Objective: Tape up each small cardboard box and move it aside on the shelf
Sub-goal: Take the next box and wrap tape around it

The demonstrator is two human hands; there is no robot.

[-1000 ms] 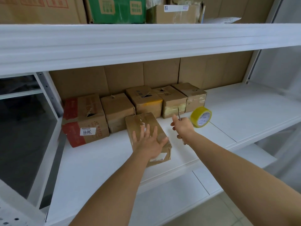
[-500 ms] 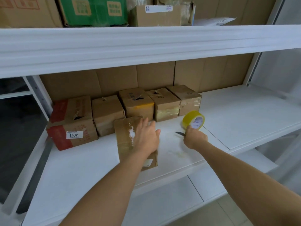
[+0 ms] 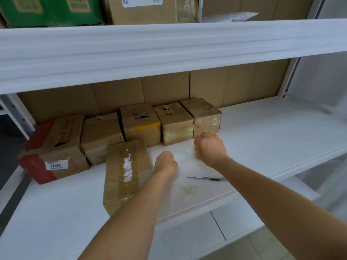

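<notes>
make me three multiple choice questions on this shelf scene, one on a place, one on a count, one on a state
1. Where does the cutter lie?
A. on the shelf, below the right hand
B. on top of the front box
C. in the left hand

2. How many boxes stand in the back row?
A. three
B. five
C. seven

3. What is the left hand doing?
A. pressing flat on the front box
B. gripping the cutter
C. curled in a fist, holding nothing that shows

Answers:
1. A, the thin cutter rests on the white shelf, free of both hands.
2. B, five boxes line the cardboard backing.
3. C, its fingers are curled beside the front box, apart from it.
</notes>
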